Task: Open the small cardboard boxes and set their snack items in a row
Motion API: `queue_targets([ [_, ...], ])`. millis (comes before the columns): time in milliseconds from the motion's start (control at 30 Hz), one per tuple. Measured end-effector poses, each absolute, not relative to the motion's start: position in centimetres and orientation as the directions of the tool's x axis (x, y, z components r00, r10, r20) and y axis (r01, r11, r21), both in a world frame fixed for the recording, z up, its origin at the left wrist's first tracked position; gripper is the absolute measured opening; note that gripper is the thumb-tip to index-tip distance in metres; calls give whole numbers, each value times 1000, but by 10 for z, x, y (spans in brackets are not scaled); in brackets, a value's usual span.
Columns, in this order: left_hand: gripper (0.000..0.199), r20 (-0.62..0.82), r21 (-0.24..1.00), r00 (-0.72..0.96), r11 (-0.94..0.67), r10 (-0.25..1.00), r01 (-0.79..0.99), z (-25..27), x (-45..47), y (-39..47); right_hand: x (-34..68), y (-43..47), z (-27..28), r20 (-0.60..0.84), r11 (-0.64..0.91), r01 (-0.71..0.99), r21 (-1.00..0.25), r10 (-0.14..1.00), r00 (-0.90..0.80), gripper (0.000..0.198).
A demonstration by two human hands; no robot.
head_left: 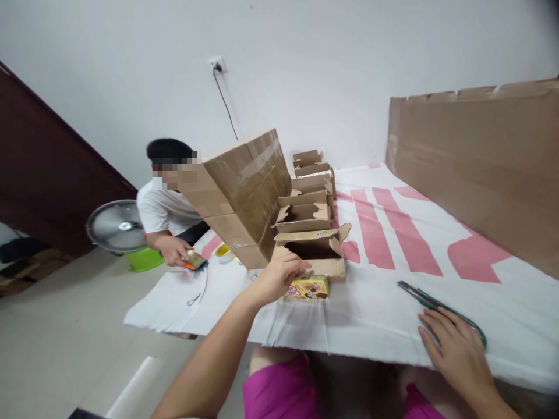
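My left hand reaches to the nearest small cardboard box. Its fingers are curled closed on the left part of the front edge. The top of this box is open, and a torn flap sticks up at its right corner. Partly under the box and my fingers lies a yellow printed carton. On the right, my right hand rests with fingers stretched out over the handle of a green utility knife, which points toward the upper left.
A tall taped cardboard box stands left of a row of small open boxes. A large cardboard sheet rises at the right. Left, a person holds a brush-like tool. A fan stands behind the white tablecloth.
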State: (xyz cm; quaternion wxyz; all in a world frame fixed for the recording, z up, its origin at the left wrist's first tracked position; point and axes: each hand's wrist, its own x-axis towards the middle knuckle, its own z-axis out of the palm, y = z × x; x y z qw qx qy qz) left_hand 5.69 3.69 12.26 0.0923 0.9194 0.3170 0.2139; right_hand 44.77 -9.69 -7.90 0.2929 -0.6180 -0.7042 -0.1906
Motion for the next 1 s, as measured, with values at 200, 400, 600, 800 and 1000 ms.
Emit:
queue_targets([
  [200, 32, 370, 358, 674, -768, 639, 532, 115, 47, 41, 448, -96, -80, 648, 161, 983, -93, 759, -63, 35],
  [400, 27, 448, 427, 580, -733, 680, 529, 111, 43, 39, 450, -96, -82, 654, 175, 981, -81, 752, -80, 34],
  [600, 27, 438, 444, 555, -706, 708, 551, 104, 40, 38, 451, -96, -82, 663, 190, 979, -71, 742, -96, 33],
  [800, 42, 348, 274, 647, -733, 679, 622, 95, 42, 36, 450, -96, -81, 654, 176, 981, -77, 752, -84, 34],
  [1000, 28, 375, 238, 618, -716, 691, 656, 86, 49, 35, 450, -97, -78, 639, 172, 982, -81, 765, -81, 35],
])
